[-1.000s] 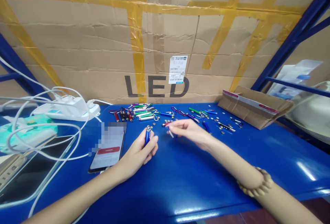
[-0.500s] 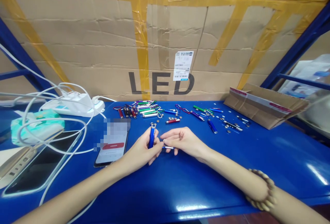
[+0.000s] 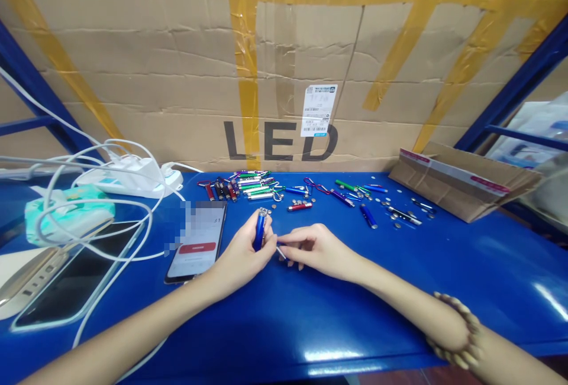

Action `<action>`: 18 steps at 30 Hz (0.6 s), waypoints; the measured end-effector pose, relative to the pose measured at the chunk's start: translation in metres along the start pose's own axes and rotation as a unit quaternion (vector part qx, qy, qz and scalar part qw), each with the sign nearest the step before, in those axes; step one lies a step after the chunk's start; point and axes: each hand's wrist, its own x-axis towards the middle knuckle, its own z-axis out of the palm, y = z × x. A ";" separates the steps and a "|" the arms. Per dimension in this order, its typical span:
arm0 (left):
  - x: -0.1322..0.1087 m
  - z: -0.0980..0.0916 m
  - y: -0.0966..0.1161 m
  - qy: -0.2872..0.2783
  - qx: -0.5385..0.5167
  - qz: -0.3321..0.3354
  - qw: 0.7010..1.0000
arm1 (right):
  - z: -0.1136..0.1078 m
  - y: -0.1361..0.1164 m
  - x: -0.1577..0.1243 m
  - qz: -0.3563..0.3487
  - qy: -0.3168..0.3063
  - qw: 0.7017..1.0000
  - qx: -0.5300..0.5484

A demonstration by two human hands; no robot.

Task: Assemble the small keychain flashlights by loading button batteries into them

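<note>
My left hand (image 3: 249, 243) is closed around a small blue keychain flashlight (image 3: 260, 230), held nearly upright with its silver end on top. Close beside it, my right hand (image 3: 317, 249) pinches a short, slim silver piece (image 3: 281, 252) between thumb and fingers; its exact kind is too small to tell. The fingertips of both hands almost meet at that piece. Beyond the hands lie a red flashlight (image 3: 300, 207) and, to the right, another blue flashlight tube (image 3: 368, 217).
Several coloured flashlights with clips (image 3: 260, 187) lie at the back. Button cells and small parts (image 3: 402, 214) are scattered right, near an open cardboard box (image 3: 465, 187). A phone (image 3: 195, 255), white cables (image 3: 148, 231), a power strip (image 3: 133, 178) and a tissue pack (image 3: 66, 207) occupy the left.
The slim piece in my right hand has turned from nearly level to a steep slant. My left hand still grips the blue flashlight, and the view has shifted slightly.
</note>
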 end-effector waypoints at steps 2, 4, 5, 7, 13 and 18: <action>-0.001 0.000 0.002 -0.015 0.026 0.014 0.999 | -0.002 -0.001 0.000 0.002 -0.030 0.999 0.020; -0.002 0.000 0.003 -0.017 0.051 0.031 0.998 | -0.005 0.000 0.001 -0.024 -0.022 0.999 0.005; -0.002 -0.001 0.004 -0.013 0.061 0.036 0.997 | -0.005 0.001 0.001 -0.037 -0.005 0.999 -0.013; -0.002 -0.001 0.004 0.000 0.069 0.040 0.997 | -0.005 0.003 0.002 -0.040 0.030 0.998 -0.035; -0.001 -0.002 0.001 0.016 0.040 0.038 0.998 | 0.000 0.003 0.006 0.048 0.053 0.988 0.135; -0.001 -0.003 0.003 0.002 0.064 0.055 0.996 | -0.002 0.001 0.008 0.043 0.097 0.972 0.210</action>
